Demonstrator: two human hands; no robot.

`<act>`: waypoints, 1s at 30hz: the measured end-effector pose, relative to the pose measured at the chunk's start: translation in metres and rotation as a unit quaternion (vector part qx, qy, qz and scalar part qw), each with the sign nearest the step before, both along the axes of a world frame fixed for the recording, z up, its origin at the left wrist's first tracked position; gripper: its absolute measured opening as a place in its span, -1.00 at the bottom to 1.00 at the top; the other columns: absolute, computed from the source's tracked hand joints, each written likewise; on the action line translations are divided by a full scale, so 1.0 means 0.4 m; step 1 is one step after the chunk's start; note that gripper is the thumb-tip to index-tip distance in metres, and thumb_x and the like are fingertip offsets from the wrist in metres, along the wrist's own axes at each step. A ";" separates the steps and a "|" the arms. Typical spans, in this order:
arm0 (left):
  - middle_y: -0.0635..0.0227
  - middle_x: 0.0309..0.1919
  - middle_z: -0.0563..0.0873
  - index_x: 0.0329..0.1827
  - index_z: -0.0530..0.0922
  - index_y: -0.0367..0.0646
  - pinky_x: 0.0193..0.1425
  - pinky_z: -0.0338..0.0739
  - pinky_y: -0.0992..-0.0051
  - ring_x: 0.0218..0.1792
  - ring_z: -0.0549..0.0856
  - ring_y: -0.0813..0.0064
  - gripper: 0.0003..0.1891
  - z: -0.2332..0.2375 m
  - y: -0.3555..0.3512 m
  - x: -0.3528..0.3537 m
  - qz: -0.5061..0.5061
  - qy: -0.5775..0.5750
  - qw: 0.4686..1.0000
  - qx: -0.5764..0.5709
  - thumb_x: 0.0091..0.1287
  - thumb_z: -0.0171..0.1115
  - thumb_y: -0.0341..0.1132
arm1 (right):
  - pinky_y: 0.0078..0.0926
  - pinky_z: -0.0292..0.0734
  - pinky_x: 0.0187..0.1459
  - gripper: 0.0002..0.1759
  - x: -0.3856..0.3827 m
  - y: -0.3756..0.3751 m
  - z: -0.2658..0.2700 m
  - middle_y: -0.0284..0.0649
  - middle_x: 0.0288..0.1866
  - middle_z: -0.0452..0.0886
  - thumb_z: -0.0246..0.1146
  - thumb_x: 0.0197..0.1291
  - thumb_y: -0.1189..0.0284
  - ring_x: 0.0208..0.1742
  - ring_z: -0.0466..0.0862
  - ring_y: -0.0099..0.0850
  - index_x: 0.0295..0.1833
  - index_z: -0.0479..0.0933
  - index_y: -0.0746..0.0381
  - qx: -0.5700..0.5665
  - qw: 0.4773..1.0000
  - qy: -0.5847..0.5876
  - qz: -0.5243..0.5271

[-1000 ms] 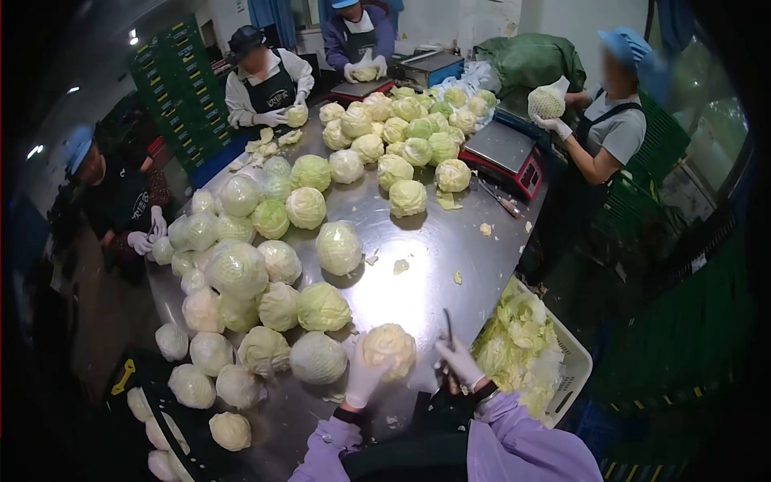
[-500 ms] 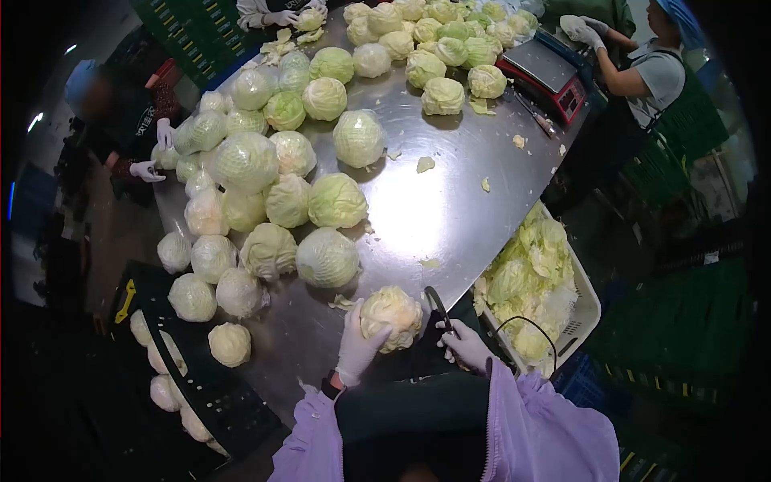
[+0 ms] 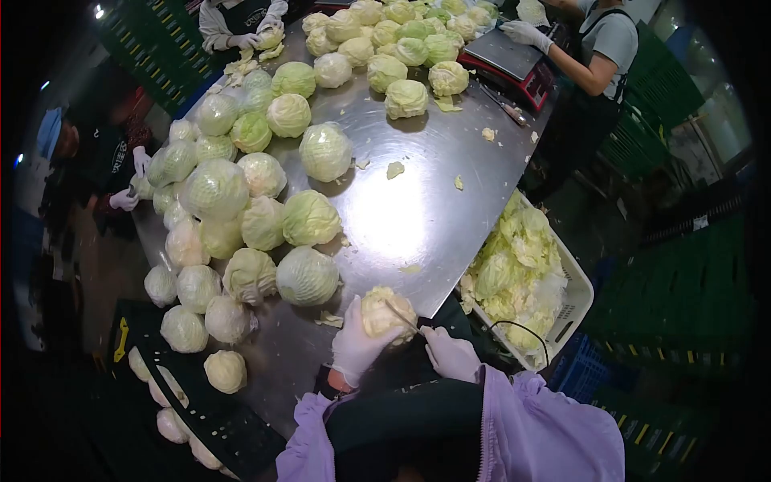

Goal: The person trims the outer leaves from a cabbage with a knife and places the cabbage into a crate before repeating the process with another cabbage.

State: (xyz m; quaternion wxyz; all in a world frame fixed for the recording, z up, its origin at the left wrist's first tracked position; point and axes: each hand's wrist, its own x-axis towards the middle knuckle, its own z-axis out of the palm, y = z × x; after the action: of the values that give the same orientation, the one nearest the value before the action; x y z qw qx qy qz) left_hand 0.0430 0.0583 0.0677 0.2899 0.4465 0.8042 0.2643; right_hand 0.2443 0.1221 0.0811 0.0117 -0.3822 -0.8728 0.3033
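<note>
Near the table's front edge, a pale trimmed cabbage point(image 3: 376, 309) sits in my left hand point(image 3: 357, 347), whose gloved fingers curve round its left and lower side. My right hand point(image 3: 451, 355), gloved too, is closed on a knife point(image 3: 404, 318). The thin blade lies across the right side of the cabbage, touching it; the handle is mostly hidden by the fingers. Just beyond stands a cabbage in a white net wrap point(image 3: 307, 276). A torn leaf scrap point(image 3: 328, 319) lies left of the held cabbage.
Wrapped and bare cabbages point(image 3: 215, 189) crowd the left of the metal table point(image 3: 418, 185). A white crate point(image 3: 580, 299) of leaves stands right, a dark crate point(image 3: 233, 422) lower left. A red scale point(image 3: 530, 87) and another knife point(image 3: 511, 111) lie far right. Several co-workers stand around.
My right hand has brought the knife left and turned it, so its blade now rests on the cabbage instead of standing apart. The camera view has shifted slightly.
</note>
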 end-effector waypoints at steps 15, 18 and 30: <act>-0.01 0.07 0.58 0.32 0.30 -0.30 -0.02 0.60 0.20 -0.01 0.65 -0.05 -0.02 0.015 0.038 0.037 -0.013 0.091 0.995 -0.032 0.00 0.41 0.24 | -0.24 0.58 -0.52 -0.79 -0.051 0.126 -0.238 0.04 -0.33 0.60 0.07 0.19 0.50 -0.50 0.67 -0.09 -0.05 0.42 0.28 0.056 0.998 -0.005 0.019; -0.01 0.13 0.55 0.36 0.27 -0.30 0.10 0.56 0.28 0.08 0.63 0.08 -0.04 -0.030 -0.023 -0.012 0.009 -0.013 0.998 0.057 0.02 0.46 0.15 | -0.30 0.58 -0.52 -0.63 -0.048 0.113 -0.207 0.03 -0.31 0.62 0.03 0.30 0.46 -0.53 0.66 -0.18 0.20 0.40 0.27 -0.131 0.969 0.201 -0.058; 0.09 0.22 0.45 0.43 0.15 -0.31 0.32 0.37 0.38 0.23 0.48 0.28 -0.14 -0.145 0.004 -0.032 0.042 -0.224 0.956 0.183 0.14 0.44 -0.24 | -0.17 0.56 0.03 -0.43 -0.078 0.123 -0.063 0.09 0.36 0.36 0.04 0.38 0.26 0.06 0.60 0.02 0.42 0.20 0.25 0.003 0.981 0.185 0.064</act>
State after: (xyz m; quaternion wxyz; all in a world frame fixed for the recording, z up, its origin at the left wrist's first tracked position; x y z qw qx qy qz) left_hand 0.0301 0.0599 0.0098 0.3648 0.3873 0.6742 0.5121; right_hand 0.2131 0.1714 0.0557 0.1544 -0.2631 -0.8790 0.3666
